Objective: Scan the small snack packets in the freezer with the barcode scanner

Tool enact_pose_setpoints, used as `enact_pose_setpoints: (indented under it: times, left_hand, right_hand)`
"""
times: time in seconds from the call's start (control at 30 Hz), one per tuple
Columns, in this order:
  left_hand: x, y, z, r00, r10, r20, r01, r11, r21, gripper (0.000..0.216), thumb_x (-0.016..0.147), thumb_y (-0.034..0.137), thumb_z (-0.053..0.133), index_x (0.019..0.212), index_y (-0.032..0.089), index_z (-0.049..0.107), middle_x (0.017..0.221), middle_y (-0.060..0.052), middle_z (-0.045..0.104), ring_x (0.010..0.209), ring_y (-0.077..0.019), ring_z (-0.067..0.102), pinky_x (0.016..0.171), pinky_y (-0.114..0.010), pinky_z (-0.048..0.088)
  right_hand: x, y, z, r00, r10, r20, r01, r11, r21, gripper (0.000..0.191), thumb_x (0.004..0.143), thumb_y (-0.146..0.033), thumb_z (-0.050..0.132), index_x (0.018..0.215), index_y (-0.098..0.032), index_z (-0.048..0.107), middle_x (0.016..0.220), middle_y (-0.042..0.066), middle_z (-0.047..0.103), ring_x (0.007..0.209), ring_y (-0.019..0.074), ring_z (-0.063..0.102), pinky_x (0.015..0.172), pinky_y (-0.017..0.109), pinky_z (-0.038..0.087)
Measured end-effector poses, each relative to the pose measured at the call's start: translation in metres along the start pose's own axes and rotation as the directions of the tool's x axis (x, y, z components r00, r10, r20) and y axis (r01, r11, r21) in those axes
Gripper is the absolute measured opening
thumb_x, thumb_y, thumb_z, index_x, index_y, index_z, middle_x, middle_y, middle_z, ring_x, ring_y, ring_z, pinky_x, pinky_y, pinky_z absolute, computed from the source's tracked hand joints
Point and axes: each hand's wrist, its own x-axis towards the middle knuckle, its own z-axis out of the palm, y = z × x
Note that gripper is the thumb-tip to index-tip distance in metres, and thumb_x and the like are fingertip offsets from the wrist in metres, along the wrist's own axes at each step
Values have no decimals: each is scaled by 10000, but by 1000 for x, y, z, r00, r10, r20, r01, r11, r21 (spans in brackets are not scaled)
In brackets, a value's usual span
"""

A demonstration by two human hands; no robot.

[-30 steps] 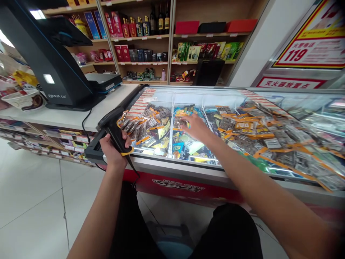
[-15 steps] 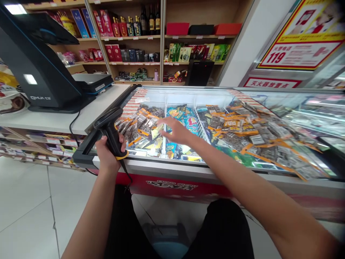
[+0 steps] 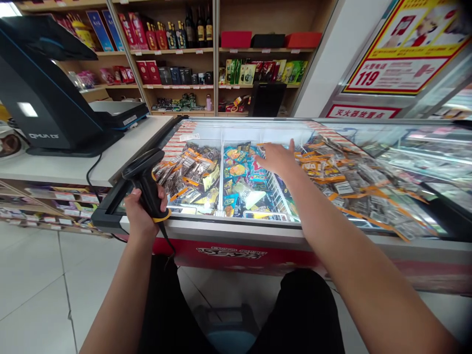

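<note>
My left hand [image 3: 142, 212] is wrapped round the grip of a black and yellow barcode scanner [image 3: 146, 184], held upright over the front left corner of a chest freezer [image 3: 236, 228]. Its cable hangs down the freezer's front. My right hand [image 3: 277, 160] holds nothing, its fingers apart, above the freezer beside blue snack packets [image 3: 238, 169]. To the left of the blue ones are grey and orange packets [image 3: 191, 167], some of them loose in a heap. A larger spread of grey-orange packets [image 3: 354, 182] lies on the freezer's right part, partly behind my right forearm.
At the left, a counter [image 3: 118, 147] carries a dark weighing scale with a screen [image 3: 55, 98]. Shelves [image 3: 177, 51] with bottles and boxes stand behind the freezer. A wire divider [image 3: 278, 194] separates packets inside. A stool [image 3: 228, 334] is between my knees.
My right hand has moved to the right, from above the left divider to near the wire divider, with its fingers spread. My left hand keeps the scanner; the view has shifted slightly.
</note>
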Motion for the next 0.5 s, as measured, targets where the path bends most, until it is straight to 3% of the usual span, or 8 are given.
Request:
enact_pose_setpoints:
  times: [0.1, 0.2, 0.27, 0.33, 0.43, 0.5]
  left_hand:
    - [1, -1, -1, 1000, 7, -1, -7, 1000, -3, 377, 750, 511, 667, 919, 174, 680, 652, -8, 578, 409, -117, 450, 382, -240, 302]
    - [1, -3, -1, 1000, 8, 14, -8, 1000, 8, 357, 748, 509, 668, 888, 180, 662, 646, -11, 587, 408, -118, 461, 388, -234, 301]
    - [1, -3, -2, 999, -2, 36, 1, 1000, 20, 365, 752, 513, 663, 901, 180, 664, 647, -9, 592, 404, -119, 465, 383, -232, 303]
    - [2, -2, -3, 996, -18, 86, 15, 999, 33, 384, 753, 527, 666, 904, 174, 662, 647, -8, 597, 391, -117, 458, 372, -236, 300]
    - [2, -1, -6, 969, -74, 236, 61, 996, 62, 462, 749, 590, 694, 931, 166, 659, 648, -12, 616, 359, -119, 445, 348, -249, 286]
    - [0, -1, -4, 943, -101, 316, 80, 994, 80, 504, 755, 621, 717, 965, 167, 655, 655, -7, 623, 353, -120, 451, 345, -250, 292]
  right_hand:
    - [-7, -21, -6, 983, -167, 74, 143, 956, 256, 390, 1050, -374, 602, 1380, -210, 730, 1244, 138, 811, 1173, 335, 743, 1202, 560, 434]
    - [-16, -37, -7, 977, -203, 62, 175, 937, 301, 470, 1023, -418, 650, 1430, -184, 686, 1373, 190, 750, 1254, 377, 701, 1082, 489, 541]
    - [-20, -44, -5, 992, -107, 70, 89, 971, 220, 588, 1002, -526, 676, 1424, -116, 671, 1479, 282, 659, 1375, 477, 617, 1093, 559, 533]
    - [-23, -47, -3, 988, -26, 155, -8, 978, 209, 628, 969, -593, 715, 1351, -96, 704, 1449, 325, 658, 1351, 528, 628, 1064, 588, 547]
    - [-23, -48, -5, 969, 22, 248, -117, 920, 375, 555, 893, -531, 833, 1277, -142, 738, 1258, 245, 772, 1150, 440, 752, 972, 497, 600]
    - [-23, -48, -7, 967, 73, 244, -206, 787, 581, 502, 892, -485, 842, 1271, -176, 727, 1196, 182, 806, 1063, 369, 786, 915, 445, 619]
